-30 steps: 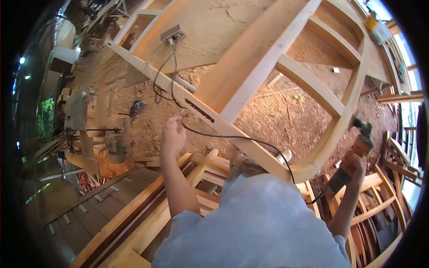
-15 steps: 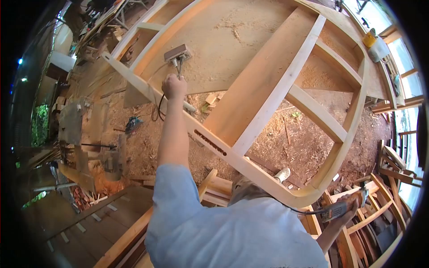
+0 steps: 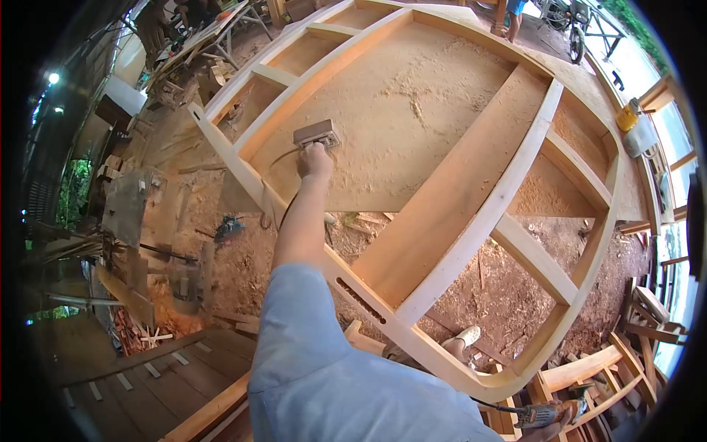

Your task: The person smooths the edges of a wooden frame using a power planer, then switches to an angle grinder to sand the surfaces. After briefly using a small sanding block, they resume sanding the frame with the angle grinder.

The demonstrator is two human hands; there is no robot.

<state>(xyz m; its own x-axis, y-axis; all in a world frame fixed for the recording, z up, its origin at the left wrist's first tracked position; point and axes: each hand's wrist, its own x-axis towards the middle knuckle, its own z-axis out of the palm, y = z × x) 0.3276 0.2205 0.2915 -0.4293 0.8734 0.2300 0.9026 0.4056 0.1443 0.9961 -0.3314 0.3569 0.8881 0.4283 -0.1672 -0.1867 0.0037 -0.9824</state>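
My left hand (image 3: 315,160) is closed at the near face of a brown socket box (image 3: 317,133), which lies on the plywood panel. A dark cord (image 3: 289,208) runs down along my forearm from this hand. Whatever plug sits between the fingers is mostly hidden. At the lower right, my right hand (image 3: 557,430) grips a corded power tool (image 3: 540,415) with a grey body and a metal head; the frame's bottom edge cuts off part of the hand. Between my arms spreads a large curved wooden frame (image 3: 482,202) with crosspieces, and one near rail has a long dark slot.
Wood shavings cover the panel and the dirt floor (image 3: 471,287). A yellow bottle (image 3: 628,116) and a clear jug (image 3: 641,138) stand at the right edge. Curved wooden ribs (image 3: 589,368) lie lower right. Another person's legs (image 3: 514,20) show at the top, near a motorbike (image 3: 577,33).
My left hand has moved forward, from short of the socket box right up to it. My right hand and the power tool have shifted lower in view, while the camera view has tilted up.
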